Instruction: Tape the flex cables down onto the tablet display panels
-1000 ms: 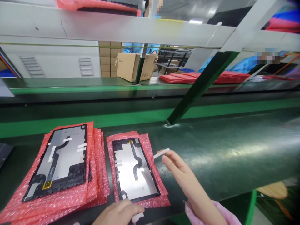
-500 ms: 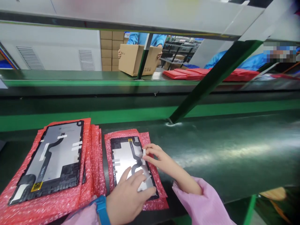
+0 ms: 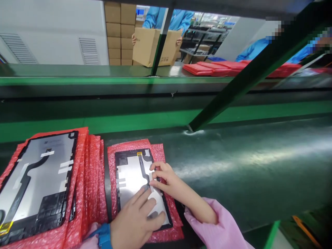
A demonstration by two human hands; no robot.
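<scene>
A tablet screen panel [image 3: 129,174], silver-backed with a black frame, lies on red bubble-wrap bags [image 3: 112,155]. My left hand [image 3: 138,218] rests over its lower part, fingers spread, holding nothing. At the panel's right side, my right hand [image 3: 166,178] has bent fingertips at a small white tape strip [image 3: 150,177], partly covered by the fingers. The strip lies close to the black flex cable [image 3: 142,166], which has a yellow end. A larger panel [image 3: 49,173] with white tape pieces lies to the left on a stack of red bubble-wrap bags [image 3: 89,180].
A slanted green post [image 3: 233,86] rises from the dark green bench [image 3: 246,166] on the right. Across the bench, a person in blue holds a cardboard box [image 3: 146,46]. Red bags [image 3: 215,68] lie near another person in blue.
The view has tilted down and shifted right. My right hand has brought the tape strip down and left onto the panel. My left hand stays on the panel's lower part.
</scene>
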